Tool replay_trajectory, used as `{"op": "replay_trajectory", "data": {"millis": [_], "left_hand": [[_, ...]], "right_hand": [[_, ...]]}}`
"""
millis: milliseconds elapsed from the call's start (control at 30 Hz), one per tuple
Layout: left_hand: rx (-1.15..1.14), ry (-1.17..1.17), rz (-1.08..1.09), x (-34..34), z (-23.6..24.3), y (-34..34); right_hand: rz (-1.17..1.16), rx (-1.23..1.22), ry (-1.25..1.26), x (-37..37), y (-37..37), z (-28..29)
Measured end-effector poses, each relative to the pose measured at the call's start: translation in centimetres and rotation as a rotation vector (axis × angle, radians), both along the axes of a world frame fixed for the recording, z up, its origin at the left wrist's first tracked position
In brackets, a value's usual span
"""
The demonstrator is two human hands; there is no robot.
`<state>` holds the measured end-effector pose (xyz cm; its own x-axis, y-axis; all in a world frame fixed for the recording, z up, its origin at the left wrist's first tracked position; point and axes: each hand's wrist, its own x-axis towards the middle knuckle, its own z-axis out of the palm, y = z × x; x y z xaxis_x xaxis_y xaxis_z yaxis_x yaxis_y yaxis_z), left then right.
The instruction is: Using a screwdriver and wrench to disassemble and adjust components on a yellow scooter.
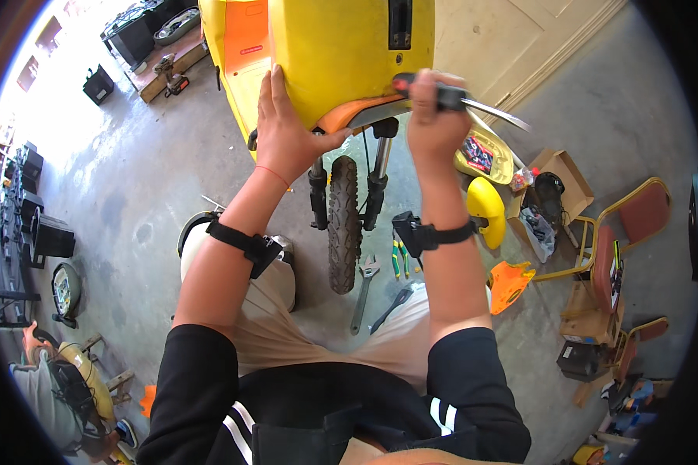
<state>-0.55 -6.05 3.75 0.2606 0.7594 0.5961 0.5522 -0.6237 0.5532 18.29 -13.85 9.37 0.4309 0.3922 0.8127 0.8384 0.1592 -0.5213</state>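
Our L hand (287, 139) lies flat on the yellow shell (337, 58), fingers up & thumb out, not gripping. Shell's straight ahead of us, above & b/w both hands. Our R hand (436, 120) is clenched round a tool (450, 96), blk/red handle, metal shaft pointing out to the R; it's a bit blurred. Handle end is at shell's lower edge, R of the orange trim (357, 111); can't tell if touching. Wheel (343, 225) is below & b/w the hands, w/ fork (376, 170) just L of R hand, slightly lower. Under R hand, on the floor (143, 186): pliers (400, 256) & wrench (363, 294), side by side. Just R of R hand: yellow tray (473, 169) w/ small stuff in it; farther R, a cardboard box (578, 174).
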Motion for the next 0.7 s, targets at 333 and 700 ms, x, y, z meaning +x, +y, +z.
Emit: {"op": "replay_trajectory", "data": {"millis": [333, 700], "left_hand": [[0.014, -0.018, -0.005, 0.2, -0.2, 0.2], [0.031, -0.003, -0.017, 0.2, -0.2, 0.2]], "right_hand": [[-0.014, 0.147, 0.183, 3.2, 0.0, -0.4], [-0.039, 0.223, 0.144, 5.0, -0.6, 0.6]]}}
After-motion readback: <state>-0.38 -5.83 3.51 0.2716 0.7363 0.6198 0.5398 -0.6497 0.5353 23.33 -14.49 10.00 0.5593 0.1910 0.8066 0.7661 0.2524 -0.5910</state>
